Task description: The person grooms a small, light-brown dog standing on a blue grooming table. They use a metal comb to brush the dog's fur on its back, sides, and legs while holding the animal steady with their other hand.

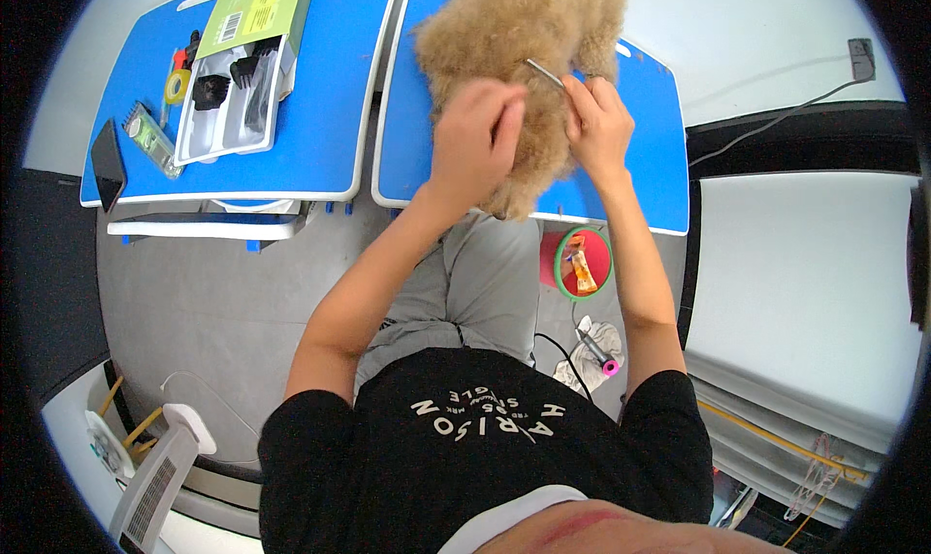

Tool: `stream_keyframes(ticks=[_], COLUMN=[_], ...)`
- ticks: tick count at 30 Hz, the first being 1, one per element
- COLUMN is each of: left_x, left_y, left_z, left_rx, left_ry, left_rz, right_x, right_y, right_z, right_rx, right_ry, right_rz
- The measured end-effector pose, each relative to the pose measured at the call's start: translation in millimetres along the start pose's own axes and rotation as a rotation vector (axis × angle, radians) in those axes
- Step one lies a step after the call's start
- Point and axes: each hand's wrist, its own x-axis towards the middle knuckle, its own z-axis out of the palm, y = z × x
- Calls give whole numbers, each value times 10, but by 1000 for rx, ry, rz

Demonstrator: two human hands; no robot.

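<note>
A curly-coated tan dog (509, 23) is on the right blue-topped table (647, 147), its face hidden or not clear in this view. My left hand (476, 136) is at the dog's coat, blurred, with fingers curled; whether it grips fur or anything else cannot be told. To its right, my right hand (600, 125) holds a slim metal tool (544, 72) between thumb and fingers, its tip pointing up and left over the fur. The tool's exact kind cannot be made out.
On the left table lie an open box (251, 16) with black clipper combs, a clipper (151, 141), yellow tape (177, 87) and a dark flat phone-like object (108, 165). Below the right table stand a red bin (550, 263) and a corded tool (595, 349) on a cloth.
</note>
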Motion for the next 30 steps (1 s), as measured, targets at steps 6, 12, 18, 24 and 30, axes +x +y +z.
stream_keyframes(ticks=[6, 12, 18, 24, 30], left_x=[361, 386, 483, 551, 629], left_y=[-175, -140, -104, -66, -138], left_z=[177, 156, 141, 94, 6], left_rx=[283, 176, 143, 160, 183], left_ry=[36, -10, -45, -51, -133], left_rz=[13, 36, 41, 126, 105], right_x=[52, 135, 179, 244, 271], right_y=[-204, -252, -244, -249, -159], right_z=[-82, -162, -173, -264, -185], right_rx=[-73, 14, 139, 125, 136], right_ry=[67, -40, -76, -108, -101], right_rz=[14, 136, 291, 351, 313])
